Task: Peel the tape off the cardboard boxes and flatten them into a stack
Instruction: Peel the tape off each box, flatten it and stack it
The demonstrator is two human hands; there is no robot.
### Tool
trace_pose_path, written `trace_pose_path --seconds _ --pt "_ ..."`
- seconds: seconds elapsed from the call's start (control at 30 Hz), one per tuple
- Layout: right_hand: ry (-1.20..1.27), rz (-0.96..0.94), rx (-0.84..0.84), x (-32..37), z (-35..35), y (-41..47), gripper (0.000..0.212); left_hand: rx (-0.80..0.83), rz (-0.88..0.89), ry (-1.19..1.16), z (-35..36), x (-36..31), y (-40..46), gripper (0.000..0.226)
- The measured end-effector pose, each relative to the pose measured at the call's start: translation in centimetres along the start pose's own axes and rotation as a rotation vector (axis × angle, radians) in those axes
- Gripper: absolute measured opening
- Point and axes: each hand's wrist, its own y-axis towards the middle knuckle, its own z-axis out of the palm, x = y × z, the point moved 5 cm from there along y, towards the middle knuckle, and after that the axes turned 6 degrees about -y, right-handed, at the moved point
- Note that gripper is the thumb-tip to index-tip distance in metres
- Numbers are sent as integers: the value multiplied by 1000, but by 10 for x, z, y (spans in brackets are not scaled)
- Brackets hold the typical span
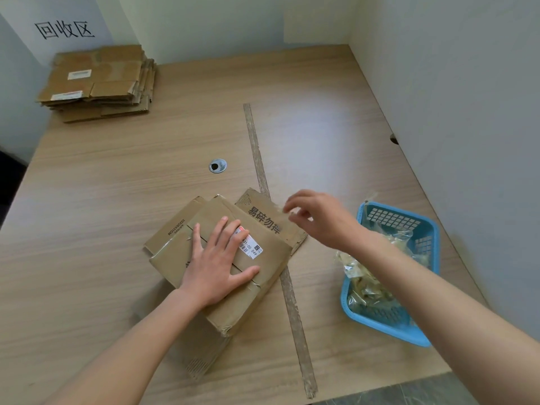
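Now left hand (217, 266) fingers lie flat on the cardboard box (225, 258); right hand (317, 217) fingers pinch tape (282, 210).

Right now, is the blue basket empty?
No, the blue basket at the table's right side holds crumpled clear tape.

Wooden table (117, 200) with a round metal grommet (217, 166); black characters (65, 29) on the far wall

Light wood-grain tabletop (117, 182) shoved into a corner, plain pale walls (455, 68), metal grommet hole (217, 165) mid-desk, soft even light.
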Motion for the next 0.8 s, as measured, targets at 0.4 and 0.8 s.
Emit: trace_pose_path --seconds 0.4,0.8 --pt "-74 -4 127 -24 61 -34 10 12 -6 9 1 0 1 78" --pt "247 320 99 -24 48 -31 17 -7 10 -9 0 -1 1 79"
